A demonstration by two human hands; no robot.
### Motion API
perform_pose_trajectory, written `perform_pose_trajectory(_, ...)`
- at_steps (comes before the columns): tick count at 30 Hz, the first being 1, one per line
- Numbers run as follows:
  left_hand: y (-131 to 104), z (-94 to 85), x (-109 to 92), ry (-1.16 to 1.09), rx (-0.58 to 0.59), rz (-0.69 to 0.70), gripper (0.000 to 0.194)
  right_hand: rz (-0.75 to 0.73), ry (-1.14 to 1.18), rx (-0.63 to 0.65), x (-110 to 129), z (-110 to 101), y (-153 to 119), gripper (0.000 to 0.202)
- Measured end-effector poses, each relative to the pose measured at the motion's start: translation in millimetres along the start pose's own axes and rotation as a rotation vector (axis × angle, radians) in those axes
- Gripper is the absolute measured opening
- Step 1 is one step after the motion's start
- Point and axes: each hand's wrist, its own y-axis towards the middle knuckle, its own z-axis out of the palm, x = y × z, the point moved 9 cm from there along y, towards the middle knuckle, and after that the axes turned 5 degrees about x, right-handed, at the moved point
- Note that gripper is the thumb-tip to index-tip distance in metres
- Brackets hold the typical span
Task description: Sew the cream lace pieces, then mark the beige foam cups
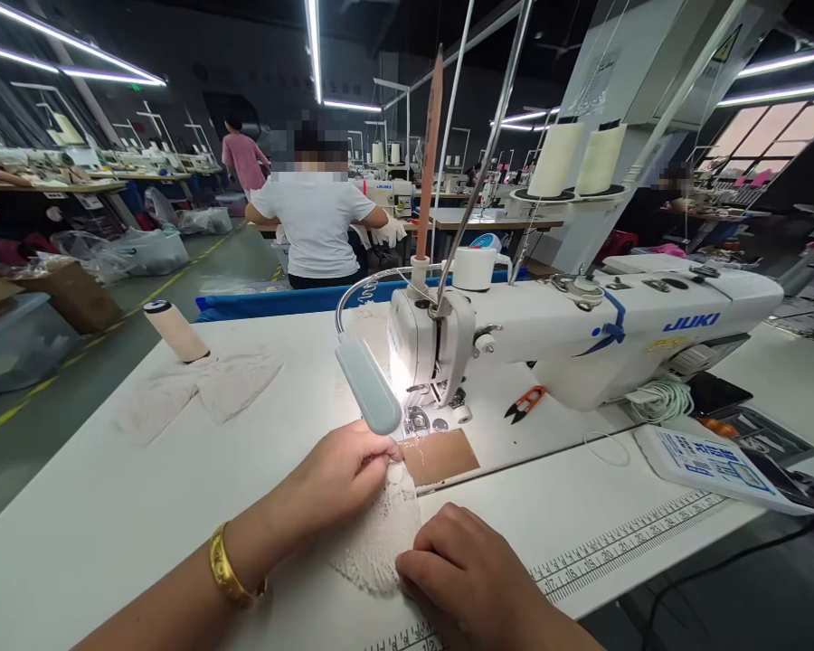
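Observation:
A piece of pale lace fabric [380, 538] lies on the white table in front of the sewing machine [508, 316]. My left hand [349, 470] pinches its upper edge between thumb and forefinger, just below the machine's grey lamp [370, 384]. At the fabric's lower right edge my right hand [471, 574] is closed, thumb against the fingers, gripping the lace there. A brown plate [440, 458] sits by the needle area, right of my left fingertips. The needle itself is hard to make out behind the lamp and the machine head.
Red-handled thread snips [525, 403] lie under the machine arm. A thread cone [176, 331] stands on more pale fabric [196, 389] at the left. A printed ruler [624, 547] runs along the front edge. Ahead, a person in a white shirt [322, 221] sits at another table.

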Motion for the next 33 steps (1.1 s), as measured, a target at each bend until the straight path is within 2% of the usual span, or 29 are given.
perform_pose_trajectory(7,0.3,2.5,-6.2,0.037,-0.028,0.069,0.031,-0.017,-0.055,-0.012,2.9,2.5,-0.1,0.014)
perform_pose_trajectory(14,-4.5,0.7,2.4,0.007,-0.010,-0.128,0.021,-0.083,-0.128,0.025,10.5,9.5,-5.0,0.010)
perform_pose_trajectory(17,-5.8,-0.5,8.8,-0.011,-0.021,-0.178,0.013,-0.103,-0.099,0.050,10.8,4.4,-4.3,0.006)
perform_pose_trajectory(19,-6.4,-0.5,12.5,-0.036,-0.032,-0.186,0.008,-0.096,-0.015,0.081,5.7,-4.1,1.6,0.002)
perform_pose_trajectory(24,-6.3,1.5,18.3,-0.082,-0.042,-0.169,0.005,0.028,0.165,0.249,-23.8,-18.9,31.1,0.022)
perform_pose_trajectory(29,-5.8,1.6,19.4,-0.104,-0.045,-0.168,0.009,0.165,0.141,0.361,-48.4,-3.5,44.2,0.029)
perform_pose_trajectory(33,-6.4,1.5,19.5,-0.151,-0.058,-0.185,0.006,0.174,0.153,0.326,-50.1,3.7,40.1,0.025)
